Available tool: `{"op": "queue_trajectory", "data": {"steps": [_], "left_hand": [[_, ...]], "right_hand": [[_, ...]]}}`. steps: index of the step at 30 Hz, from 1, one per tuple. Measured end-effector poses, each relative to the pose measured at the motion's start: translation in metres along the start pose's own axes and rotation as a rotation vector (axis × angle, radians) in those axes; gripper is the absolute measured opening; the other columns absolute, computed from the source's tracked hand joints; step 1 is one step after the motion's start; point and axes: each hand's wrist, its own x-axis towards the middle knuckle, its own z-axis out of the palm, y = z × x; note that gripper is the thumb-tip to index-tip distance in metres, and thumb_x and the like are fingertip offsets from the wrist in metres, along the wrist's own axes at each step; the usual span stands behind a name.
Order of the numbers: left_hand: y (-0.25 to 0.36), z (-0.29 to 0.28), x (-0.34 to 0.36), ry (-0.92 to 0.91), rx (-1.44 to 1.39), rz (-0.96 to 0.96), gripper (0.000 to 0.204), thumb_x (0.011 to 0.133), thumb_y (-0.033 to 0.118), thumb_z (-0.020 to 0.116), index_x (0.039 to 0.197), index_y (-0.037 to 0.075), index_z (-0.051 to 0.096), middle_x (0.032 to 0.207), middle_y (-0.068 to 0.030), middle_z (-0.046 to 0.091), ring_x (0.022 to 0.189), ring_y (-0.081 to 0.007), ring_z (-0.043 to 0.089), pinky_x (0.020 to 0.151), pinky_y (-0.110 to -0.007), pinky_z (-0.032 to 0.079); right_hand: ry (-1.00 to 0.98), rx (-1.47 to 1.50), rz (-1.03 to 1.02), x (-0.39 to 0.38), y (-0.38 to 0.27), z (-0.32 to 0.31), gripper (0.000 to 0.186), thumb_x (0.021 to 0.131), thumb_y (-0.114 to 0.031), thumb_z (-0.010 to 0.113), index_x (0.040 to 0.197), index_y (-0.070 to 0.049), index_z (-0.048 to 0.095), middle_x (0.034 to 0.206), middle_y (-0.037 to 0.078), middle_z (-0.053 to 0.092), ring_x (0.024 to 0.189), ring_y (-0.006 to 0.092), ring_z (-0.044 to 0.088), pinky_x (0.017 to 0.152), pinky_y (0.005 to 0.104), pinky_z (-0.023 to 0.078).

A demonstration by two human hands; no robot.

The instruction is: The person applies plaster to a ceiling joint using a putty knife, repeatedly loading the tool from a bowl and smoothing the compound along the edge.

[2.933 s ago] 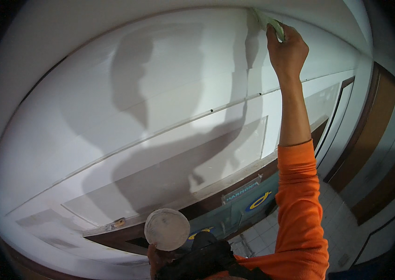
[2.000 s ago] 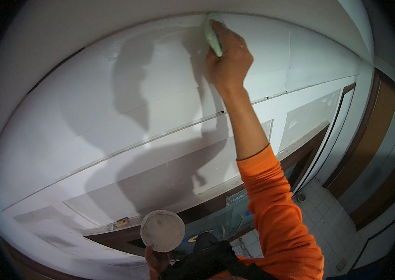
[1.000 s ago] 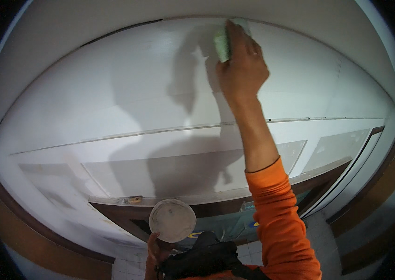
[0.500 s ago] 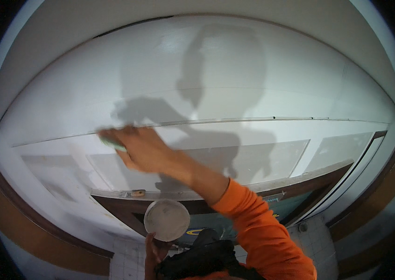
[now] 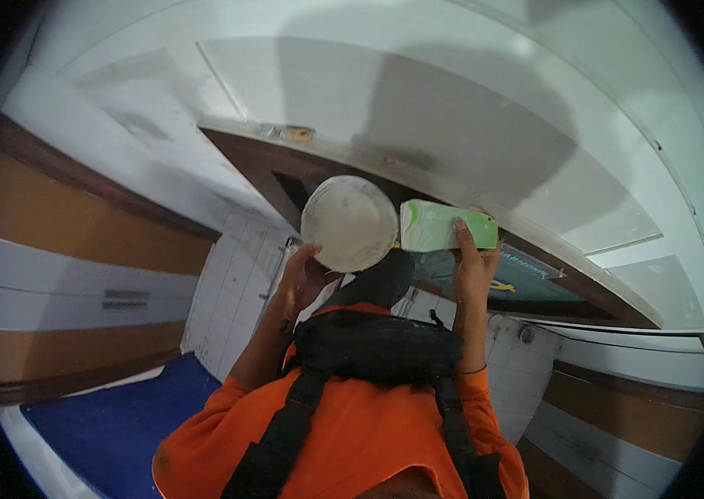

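Note:
My left hand (image 5: 306,277) grips the lower left rim of a round, shallow tub (image 5: 350,223) with an off-white, paste-like surface, fingers partly hidden beneath it. Just right of the tub, my right hand (image 5: 475,264) holds a green plastic putty spreader (image 5: 452,229), its thumb lying on the face. White paste smears the spreader's left end, which sits very close to the tub's right rim; I cannot tell whether they touch. Both things are in front of my body, below the white panelled wall (image 5: 310,71).
A light ledge (image 5: 435,170) crosses below the wall, with a small wooden-handled tool (image 5: 298,133) lying on it. Under it is a dark-framed green panel (image 5: 535,279). Brown and white cabinet panels (image 5: 77,224) stand at left, above a blue sheet (image 5: 127,424). White floor tiles (image 5: 235,287) show beyond.
My right hand has come down from the white wall to beside the tub, bringing the green spreader. My left hand still holds the tub. The view has tilted down and turned.

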Motion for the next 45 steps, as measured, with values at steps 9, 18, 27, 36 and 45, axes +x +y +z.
{"op": "queue_trajectory", "data": {"steps": [9,18,27,36,45], "left_hand": [[-0.007,0.002,0.006,-0.084,0.049,-0.048,0.079,0.09,0.038,0.063,0.152,0.001,0.033,0.147,-0.0226,0.049,0.128,-0.0373,0.058,0.105,-0.052,0.051],[-0.003,0.005,0.011,-0.017,0.074,-0.022,0.073,0.09,0.038,0.06,0.146,-0.005,0.04,0.139,-0.0216,0.056,0.118,-0.0327,0.064,0.103,-0.047,0.051],[-0.002,-0.006,0.015,0.062,0.04,-0.06,0.072,0.092,0.041,0.057,0.151,0.003,0.038,0.142,-0.0227,0.054,0.124,-0.0396,0.061,0.103,-0.055,0.052],[0.008,-0.004,0.018,-0.002,-0.045,-0.04,0.072,0.093,0.047,0.054,0.149,0.002,0.041,0.143,-0.0169,0.056,0.122,-0.0316,0.063,0.104,-0.049,0.052],[-0.01,-0.017,0.037,0.005,0.082,-0.187,0.07,0.096,0.048,0.053,0.149,0.004,0.042,0.145,-0.0161,0.055,0.128,-0.0284,0.058,0.109,-0.047,0.046]], "right_hand": [[-0.048,-0.028,0.02,0.002,0.011,-0.001,0.032,0.097,-0.008,0.068,0.127,-0.003,0.059,0.109,0.005,0.067,0.096,0.015,0.066,0.084,0.0315,0.057],[-0.587,-0.279,-0.406,0.019,0.007,0.01,0.02,0.084,0.001,0.073,0.103,-0.006,0.075,0.112,0.012,0.074,0.105,0.0265,0.071,0.093,0.0352,0.053],[-1.02,-0.255,-0.384,0.038,0.005,0.016,0.044,0.068,0.013,0.057,0.102,-0.01,0.074,0.14,0.019,0.059,0.135,0.0376,0.053,0.112,0.0429,0.04],[-0.847,-0.802,-0.431,0.049,-0.015,0.003,0.076,0.076,0.011,0.053,0.147,-0.014,0.049,0.16,0.02,0.037,0.148,0.0399,0.033,0.122,0.045,0.027],[-0.857,-0.175,0.551,0.089,0.03,-0.025,0.054,0.109,-0.041,0.041,0.149,-0.005,0.047,0.12,0.012,0.071,0.101,0.0208,0.069,0.091,0.0343,0.053]]}}
